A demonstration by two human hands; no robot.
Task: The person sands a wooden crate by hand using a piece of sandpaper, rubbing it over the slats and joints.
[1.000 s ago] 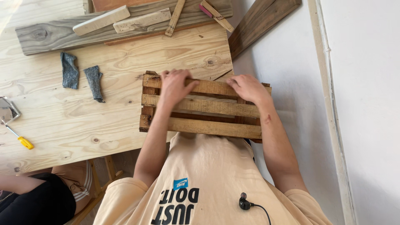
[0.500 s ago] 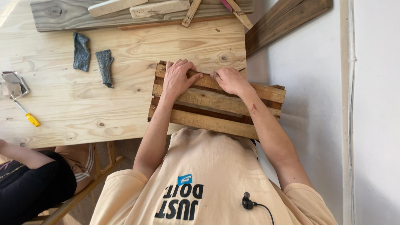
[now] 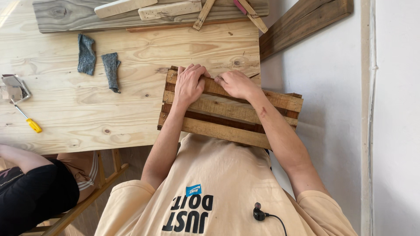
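Note:
A slatted wooden crate (image 3: 227, 131) lies over the near right corner of the pale wooden table (image 3: 87, 109), partly hanging off the edge towards my chest. My left hand (image 3: 189, 83) lies flat on the crate's left end, fingers curled over its far slat. My right hand (image 3: 236, 84) sits close beside it on the same far slat, fingertips pressed to the slat's edge. Both forearms cross the crate's slats. What is under the fingertips is hidden.
Two grey cloth scraps (image 3: 86, 53) (image 3: 111, 70) lie on the table. A yellow-handled screwdriver (image 3: 27, 120) and a metal tool (image 3: 15, 87) are at the left edge. Planks (image 3: 131, 15) line the far side; a dark board (image 3: 306, 24) leans by the white wall. Another person (image 3: 30, 188) sits lower left.
My right hand has slid left along the far slat, from the crate's right end to beside my left hand. The left hand has stayed on the crate's left end.

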